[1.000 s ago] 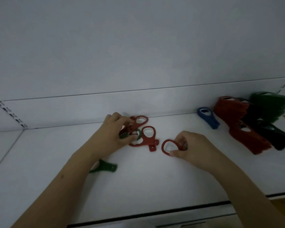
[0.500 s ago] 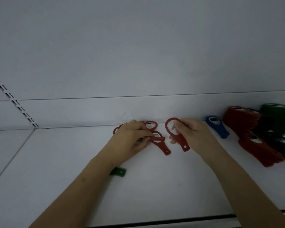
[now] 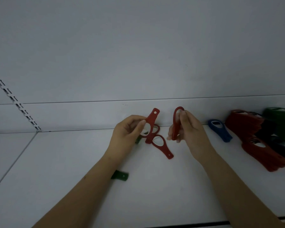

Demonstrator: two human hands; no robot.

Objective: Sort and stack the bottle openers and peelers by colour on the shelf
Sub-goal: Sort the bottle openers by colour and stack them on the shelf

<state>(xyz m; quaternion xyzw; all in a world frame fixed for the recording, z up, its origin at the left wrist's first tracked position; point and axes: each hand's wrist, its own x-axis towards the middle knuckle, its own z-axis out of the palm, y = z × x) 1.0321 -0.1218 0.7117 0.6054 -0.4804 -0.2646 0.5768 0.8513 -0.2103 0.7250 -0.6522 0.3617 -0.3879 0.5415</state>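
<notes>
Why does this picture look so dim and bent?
Head view: dim, flat light; the white metal shelf reads grey, shadows are faint, no glare. The wide lens bows the shelf's edges. The dark green stack of flat plastic openers at the right edge looks soft.

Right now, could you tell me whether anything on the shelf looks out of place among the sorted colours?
Yes: a green piece lies alone at the front, partly under the left forearm, far from the green stack at the right. A lone blue opener also lies unstacked.

Shop: white slotted shelf (image 3: 72, 162) with stacked openers (image 3: 243, 122).
</notes>
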